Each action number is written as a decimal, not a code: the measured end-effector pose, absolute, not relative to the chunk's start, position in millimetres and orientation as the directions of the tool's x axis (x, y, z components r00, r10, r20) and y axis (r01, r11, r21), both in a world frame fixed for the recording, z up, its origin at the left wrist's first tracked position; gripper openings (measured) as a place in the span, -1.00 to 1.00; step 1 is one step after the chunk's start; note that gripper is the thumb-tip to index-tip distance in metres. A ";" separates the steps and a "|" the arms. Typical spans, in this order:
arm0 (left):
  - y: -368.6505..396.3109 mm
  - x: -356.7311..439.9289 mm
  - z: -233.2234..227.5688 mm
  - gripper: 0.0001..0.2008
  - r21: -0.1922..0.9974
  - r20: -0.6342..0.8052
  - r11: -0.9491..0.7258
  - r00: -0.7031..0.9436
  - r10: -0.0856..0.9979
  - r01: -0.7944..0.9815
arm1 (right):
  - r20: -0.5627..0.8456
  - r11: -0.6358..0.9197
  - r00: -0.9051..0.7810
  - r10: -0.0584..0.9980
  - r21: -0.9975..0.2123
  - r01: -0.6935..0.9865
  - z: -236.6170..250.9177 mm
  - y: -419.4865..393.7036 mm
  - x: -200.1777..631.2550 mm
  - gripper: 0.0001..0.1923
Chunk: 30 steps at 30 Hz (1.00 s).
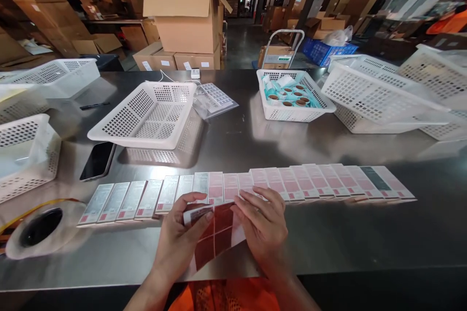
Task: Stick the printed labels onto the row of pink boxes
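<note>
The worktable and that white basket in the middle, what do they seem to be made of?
The worktable looks like brushed metal, probably stainless steel: grey, with soft blurred reflections of the baskets. The white basket looks like moulded plastic: matte, uniform white, with a regular grid of small holes in its walls and floor.

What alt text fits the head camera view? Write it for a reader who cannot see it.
Two bare hands, left hand and right hand, hold a sheet of red labels over a steel table, just before a long row of flat pink-and-white cartons. White perforated baskets and a phone lie beyond.
</note>
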<state>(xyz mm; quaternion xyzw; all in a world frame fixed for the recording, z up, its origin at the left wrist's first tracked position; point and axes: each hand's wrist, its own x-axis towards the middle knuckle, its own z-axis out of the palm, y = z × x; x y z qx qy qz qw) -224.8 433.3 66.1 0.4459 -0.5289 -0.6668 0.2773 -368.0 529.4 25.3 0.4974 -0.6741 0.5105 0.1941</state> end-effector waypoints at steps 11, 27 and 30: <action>449.1 -228.7 81.4 -0.69 0.965 -0.251 -0.208 -0.346 -0.904 -0.158 | 0.853 0.075 -0.347 -0.391 -0.347 -0.935 24.2 532.1 -361.8 -0.73; 454.3 -222.7 78.7 -0.78 0.974 -0.165 -0.084 -0.404 -0.900 -0.209 | 0.512 -0.117 -0.475 -0.715 -0.759 -0.641 23.4 532.1 -378.1 -0.90; 456.2 -222.1 80.3 -0.80 0.977 -0.127 -0.040 -0.426 -0.896 -0.208 | 0.490 -0.146 -0.427 -0.760 -0.769 -0.622 26.5 533.6 -381.6 -0.83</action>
